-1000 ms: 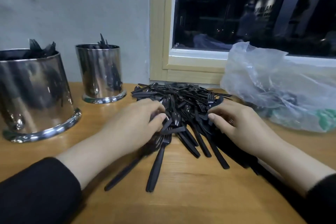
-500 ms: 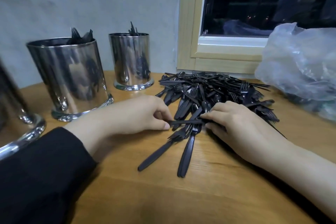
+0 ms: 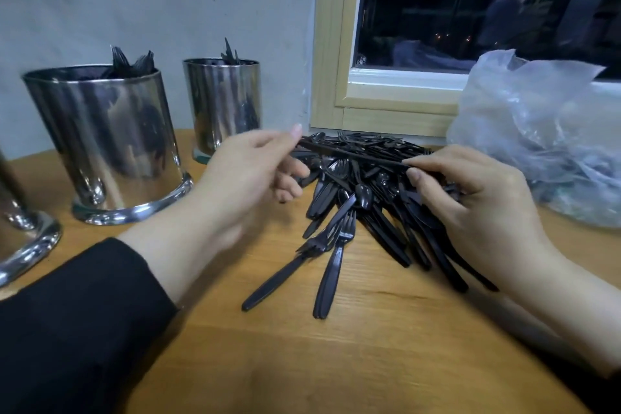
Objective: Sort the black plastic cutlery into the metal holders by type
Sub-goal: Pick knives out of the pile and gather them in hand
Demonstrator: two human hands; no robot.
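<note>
Since 0.5 s ago: both hands raised off table, the pinched piece now held above the pile, not low at its near edge. Left hand (image 3: 248,175): thumb + forefinger pinch 1 end of a long black piece (image 3: 349,154), other fingers loosely curled under. Right hand (image 3: 477,198): fingertips pinch the opp. end; also seems to hold more black handles beneath the palm, count unclear. Piece type: prob. knife, blurred, can't confirm. Long axis runs left–right betw. the 2 hands, slightly higher at left end. Cutlery pile (image 3: 363,198) directly under, forks/spoons mixed, handles fanning toward viewer. Holders lie left of the piece: small holder (image 3: 223,104) nearest, just beyond left hand; large holder (image 3: 104,141) further left; 3rd holder (image 3: 20,239) at frame edge. Left hand nearer all 3, so the drop likely goes leftward by that hand. Plastic bag (image 3: 537,131) at right, on wooden table (image 3: 336,363).
</note>
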